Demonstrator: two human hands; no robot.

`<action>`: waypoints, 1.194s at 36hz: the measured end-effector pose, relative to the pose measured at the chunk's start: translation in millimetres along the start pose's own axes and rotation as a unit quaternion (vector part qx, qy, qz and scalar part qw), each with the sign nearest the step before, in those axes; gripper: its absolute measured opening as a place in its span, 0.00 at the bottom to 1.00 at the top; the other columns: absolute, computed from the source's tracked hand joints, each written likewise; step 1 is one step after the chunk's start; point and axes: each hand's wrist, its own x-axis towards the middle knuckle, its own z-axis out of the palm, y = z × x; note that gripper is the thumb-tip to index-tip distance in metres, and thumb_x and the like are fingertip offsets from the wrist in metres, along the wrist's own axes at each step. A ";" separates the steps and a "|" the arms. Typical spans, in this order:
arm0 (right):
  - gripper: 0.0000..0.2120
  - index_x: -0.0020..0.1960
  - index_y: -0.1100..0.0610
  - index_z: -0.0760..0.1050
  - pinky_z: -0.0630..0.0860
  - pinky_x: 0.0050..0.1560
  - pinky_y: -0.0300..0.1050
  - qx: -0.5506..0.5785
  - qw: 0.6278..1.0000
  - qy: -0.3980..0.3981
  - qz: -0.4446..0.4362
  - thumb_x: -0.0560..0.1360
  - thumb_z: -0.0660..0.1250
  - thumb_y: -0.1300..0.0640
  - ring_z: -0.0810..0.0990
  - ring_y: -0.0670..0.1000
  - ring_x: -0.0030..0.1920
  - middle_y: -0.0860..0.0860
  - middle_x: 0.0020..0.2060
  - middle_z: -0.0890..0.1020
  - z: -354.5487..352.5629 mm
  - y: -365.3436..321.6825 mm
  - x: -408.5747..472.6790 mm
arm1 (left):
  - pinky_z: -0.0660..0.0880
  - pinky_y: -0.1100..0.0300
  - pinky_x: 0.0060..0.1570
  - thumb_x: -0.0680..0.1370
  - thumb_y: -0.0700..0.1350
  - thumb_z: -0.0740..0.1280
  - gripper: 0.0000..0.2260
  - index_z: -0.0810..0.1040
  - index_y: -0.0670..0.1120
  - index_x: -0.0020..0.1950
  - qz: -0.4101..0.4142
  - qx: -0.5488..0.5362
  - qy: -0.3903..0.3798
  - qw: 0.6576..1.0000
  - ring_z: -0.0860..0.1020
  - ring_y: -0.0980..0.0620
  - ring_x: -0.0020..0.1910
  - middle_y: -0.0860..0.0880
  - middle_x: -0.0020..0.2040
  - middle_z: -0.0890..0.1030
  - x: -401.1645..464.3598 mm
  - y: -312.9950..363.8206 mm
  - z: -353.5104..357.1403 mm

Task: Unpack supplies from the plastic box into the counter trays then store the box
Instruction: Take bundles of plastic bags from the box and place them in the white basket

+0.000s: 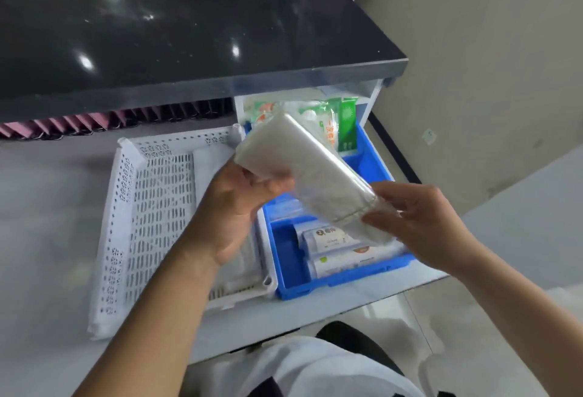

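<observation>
clear unlabelled packet (303, 172), both hands gripping

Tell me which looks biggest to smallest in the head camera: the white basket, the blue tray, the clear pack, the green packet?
1. white basket
2. blue tray, though partly hidden
3. clear pack, held in both hands nearer the camera, so it looks bigger
4. green packet

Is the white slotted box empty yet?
Nearly: the white box shows mostly bare slotted floor; something clear may lie behind the left hand, hard to tell.
</observation>
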 end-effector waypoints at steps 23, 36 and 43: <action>0.15 0.62 0.44 0.80 0.77 0.50 0.48 -0.403 0.910 -0.065 -0.072 0.78 0.66 0.57 0.85 0.56 0.50 0.47 0.53 0.86 -24.2 62.7 137.9 | 0.77 0.53 0.58 0.77 0.42 0.66 0.26 0.68 0.61 0.72 -0.135 0.703 -0.158 0.680 0.75 0.47 0.64 0.50 0.74 0.71 118.5 -21.5 5.8; 0.15 0.65 0.45 0.74 0.70 0.46 0.43 -0.440 0.886 -0.149 -0.007 0.80 0.62 0.56 0.78 0.55 0.47 0.53 0.55 0.82 -15.5 104.1 156.0 | 0.76 0.50 0.56 0.79 0.38 0.60 0.24 0.71 0.59 0.71 -0.146 0.723 -0.104 0.667 0.75 0.42 0.64 0.48 0.71 0.73 136.6 -83.4 1.9; 0.21 0.68 0.46 0.73 0.75 0.58 0.50 -0.398 0.906 -0.144 0.008 0.78 0.62 0.62 0.78 0.55 0.60 0.51 0.65 0.79 -32.3 95.9 162.8 | 0.77 0.52 0.57 0.76 0.39 0.66 0.20 0.76 0.54 0.66 -0.203 0.646 -0.091 0.730 0.77 0.49 0.55 0.49 0.61 0.78 153.4 -70.0 -7.2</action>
